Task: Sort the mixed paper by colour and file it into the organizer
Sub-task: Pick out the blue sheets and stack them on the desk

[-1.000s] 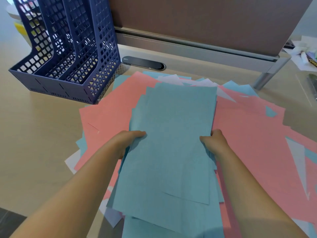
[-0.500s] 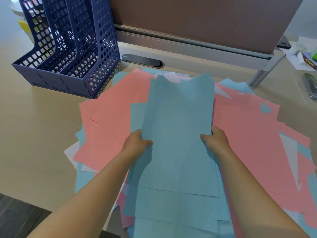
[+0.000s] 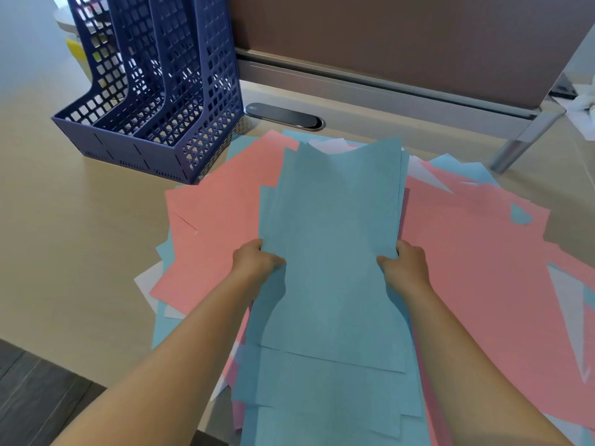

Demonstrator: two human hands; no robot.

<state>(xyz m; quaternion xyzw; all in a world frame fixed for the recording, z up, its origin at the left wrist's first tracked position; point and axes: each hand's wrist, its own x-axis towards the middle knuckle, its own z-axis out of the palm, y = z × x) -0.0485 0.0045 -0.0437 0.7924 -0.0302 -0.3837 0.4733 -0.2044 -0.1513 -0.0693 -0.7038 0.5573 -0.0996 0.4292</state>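
The blue sheets (image 3: 331, 252) look light, floppy and slippery; the left hand (image 3: 254, 260) and right hand (image 3: 404, 265) pinch their side edges, fingers curled around.

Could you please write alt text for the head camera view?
Both hands, left and right, grip a stack of blue paper by its side edges above scattered pink sheets on a desk. An empty blue mesh organizer stands at far left.

The near stack of sheets (image 3: 331, 252) is blue over pink sheets (image 3: 219, 220). The lattice-walled organizer (image 3: 161, 101), far left, is dark blue.
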